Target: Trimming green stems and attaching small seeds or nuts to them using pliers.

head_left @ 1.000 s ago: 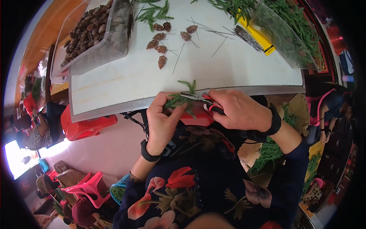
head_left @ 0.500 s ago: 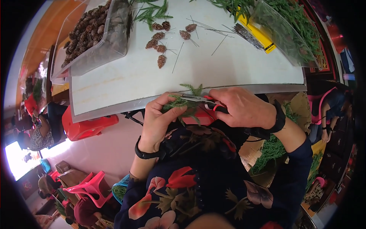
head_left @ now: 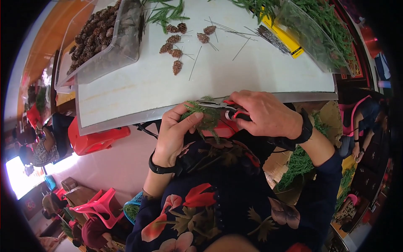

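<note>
In the head view, the left hand (head_left: 170, 134) pinches a feathery green sprig (head_left: 208, 124) between thumb and fingers, just off the near edge of the white-topped desk (head_left: 138, 94), around the middle of that edge. The right hand (head_left: 270, 117) has its grip closed round the red-and-black handles of a pair of needle-nose pliers (head_left: 215, 104). The metal nose points left and lies against the sprig beside the left fingertips; I cannot tell whether its jaws are clamped on a stem. A dark band circles each wrist.

At the desk's left end stands a clear plastic bin (head_left: 131, 44) heaped with brown pine cones (head_left: 94, 38). Near the middle of the far edge, a small group of wired cones (head_left: 176, 67) lies with thin stems poking out, and loose straight wires (head_left: 195, 63) are scattered to their right. More green sprays (head_left: 168, 14) lie by the far edge. Toward the far right corner, dark wires (head_left: 273, 40) lie on a yellow packet (head_left: 285, 40), next to a second clear bin (head_left: 310, 46) filled with greenery.

Below the desk, a red plastic stool (head_left: 96, 140) is on the floor at left, and a cardboard box (head_left: 279, 168) holding more greenery is at right.
</note>
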The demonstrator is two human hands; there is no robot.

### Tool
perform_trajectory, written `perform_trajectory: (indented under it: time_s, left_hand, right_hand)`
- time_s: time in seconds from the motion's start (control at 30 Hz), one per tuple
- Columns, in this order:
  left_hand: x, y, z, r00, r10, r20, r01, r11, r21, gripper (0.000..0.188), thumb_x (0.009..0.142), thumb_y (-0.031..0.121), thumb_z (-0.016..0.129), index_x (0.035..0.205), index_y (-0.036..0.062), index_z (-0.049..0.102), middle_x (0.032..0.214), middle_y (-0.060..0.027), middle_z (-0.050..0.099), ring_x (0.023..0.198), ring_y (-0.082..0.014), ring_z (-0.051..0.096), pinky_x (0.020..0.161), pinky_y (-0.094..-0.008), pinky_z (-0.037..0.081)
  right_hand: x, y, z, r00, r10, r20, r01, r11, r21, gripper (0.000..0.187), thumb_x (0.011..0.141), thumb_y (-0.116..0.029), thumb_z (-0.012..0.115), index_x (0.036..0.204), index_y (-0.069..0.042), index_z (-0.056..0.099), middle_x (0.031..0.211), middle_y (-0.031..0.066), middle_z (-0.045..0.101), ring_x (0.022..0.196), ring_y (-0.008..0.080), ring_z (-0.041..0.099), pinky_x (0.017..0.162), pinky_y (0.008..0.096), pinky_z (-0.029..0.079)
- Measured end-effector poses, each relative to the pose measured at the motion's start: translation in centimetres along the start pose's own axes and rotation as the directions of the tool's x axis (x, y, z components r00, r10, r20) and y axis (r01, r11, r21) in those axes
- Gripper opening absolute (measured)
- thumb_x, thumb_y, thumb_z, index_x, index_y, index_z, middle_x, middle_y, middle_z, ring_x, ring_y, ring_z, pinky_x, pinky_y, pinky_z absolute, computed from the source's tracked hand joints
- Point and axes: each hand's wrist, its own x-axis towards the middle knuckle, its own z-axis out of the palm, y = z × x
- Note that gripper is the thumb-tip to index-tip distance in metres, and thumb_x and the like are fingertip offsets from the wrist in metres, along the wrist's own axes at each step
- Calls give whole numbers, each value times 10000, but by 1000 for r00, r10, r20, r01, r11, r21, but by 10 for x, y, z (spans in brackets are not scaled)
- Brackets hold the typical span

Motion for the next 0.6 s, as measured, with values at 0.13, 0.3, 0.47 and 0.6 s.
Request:
perform_trajectory:
  time_s: [0.13,0.3,0.47,0.6]
  left_hand:
    - [-2,-3,-1,1000,9,12,-9,1000,-29,82,887,23,651,962,25,618,830,-22,641,652,-71,511,593,-188,391]
    - [-5,-3,5,992,113,-60,-104,984,146,103,882,19,658,985,20,661,856,16,656,694,-14,496,620,-170,388]
    - [-2,-2,11,986,147,-79,-133,978,159,97,883,14,659,978,17,640,876,10,661,751,-27,539,677,-180,431]
    - [1,4,12,982,178,-63,-163,968,189,99,889,28,658,984,9,637,883,11,658,772,-39,551,709,-190,448]
  right_hand:
    - [3,-3,-1,983,100,153,-105,994,28,248,804,-111,646,987,28,553,835,219,619,817,421,595,709,461,467]
    - [1,0,8,989,70,134,-83,991,100,227,850,-132,640,993,30,571,834,231,624,799,426,595,702,451,467]
    - [4,-2,7,999,12,40,-20,978,208,233,851,-173,647,957,28,592,834,240,636,811,441,605,712,460,489]
    - [8,-5,1,996,56,75,-73,968,241,252,866,-170,643,1020,28,612,864,239,644,832,434,613,721,450,495]
